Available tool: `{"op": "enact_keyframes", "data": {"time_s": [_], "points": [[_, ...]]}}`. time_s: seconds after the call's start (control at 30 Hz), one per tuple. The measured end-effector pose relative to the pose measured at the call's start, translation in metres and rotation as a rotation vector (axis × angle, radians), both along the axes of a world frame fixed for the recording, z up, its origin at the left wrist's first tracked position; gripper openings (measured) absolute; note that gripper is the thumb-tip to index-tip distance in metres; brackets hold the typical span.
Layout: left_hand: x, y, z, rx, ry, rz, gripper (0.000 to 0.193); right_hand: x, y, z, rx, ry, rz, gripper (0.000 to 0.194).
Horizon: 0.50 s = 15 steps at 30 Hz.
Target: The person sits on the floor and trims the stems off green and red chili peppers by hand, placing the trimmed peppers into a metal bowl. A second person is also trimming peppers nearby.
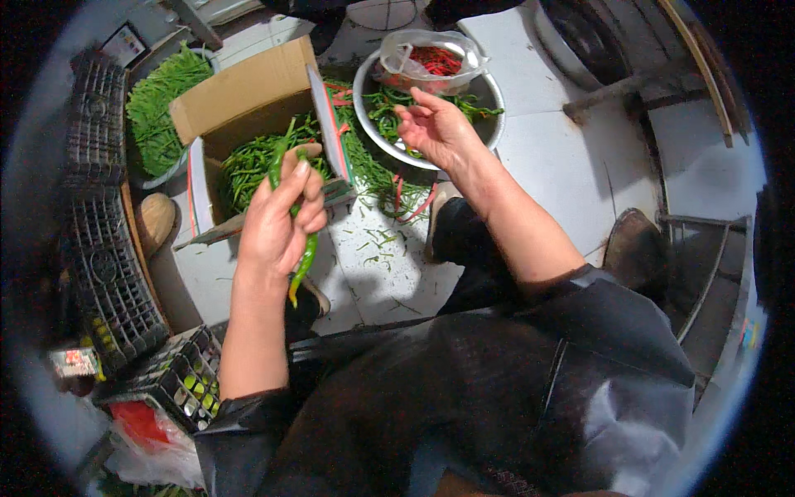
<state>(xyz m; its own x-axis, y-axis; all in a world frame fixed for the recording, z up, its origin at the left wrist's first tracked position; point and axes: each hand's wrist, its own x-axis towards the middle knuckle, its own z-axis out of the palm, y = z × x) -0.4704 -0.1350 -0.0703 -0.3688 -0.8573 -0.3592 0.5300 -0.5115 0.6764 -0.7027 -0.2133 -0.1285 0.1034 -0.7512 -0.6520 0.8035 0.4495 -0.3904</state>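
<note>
My left hand (282,211) is closed around green chili peppers (304,267), one with a yellowish tip hanging below the palm. It is held up in front of a cardboard box (248,81) with its flap raised and a heap of green chilies (245,177) inside. My right hand (435,127) hovers over the near part of a round metal basin (363,118), fingers apart and slightly curled, with nothing visible in them. Green chilies (382,118) lie in the basin. At its far side sits a clear plastic bag (397,46) of red chilies (435,60).
Green chilies (366,161) with pink ties (419,211) and stem bits (379,242) lie on the white tiled floor (397,286). Leafy greens (164,105) fill a tub at left, beside black plastic crates (99,248). Metal and wooden framing (646,87) stands at right.
</note>
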Motion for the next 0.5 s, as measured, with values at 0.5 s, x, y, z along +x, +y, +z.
{"op": "enact_keyframes", "data": {"time_s": [0.5], "points": [[-0.017,-0.011,-0.031,0.26,0.249,0.17,0.032,0.088,0.068,0.034,-1.265,1.332,0.441,0.018]]}}
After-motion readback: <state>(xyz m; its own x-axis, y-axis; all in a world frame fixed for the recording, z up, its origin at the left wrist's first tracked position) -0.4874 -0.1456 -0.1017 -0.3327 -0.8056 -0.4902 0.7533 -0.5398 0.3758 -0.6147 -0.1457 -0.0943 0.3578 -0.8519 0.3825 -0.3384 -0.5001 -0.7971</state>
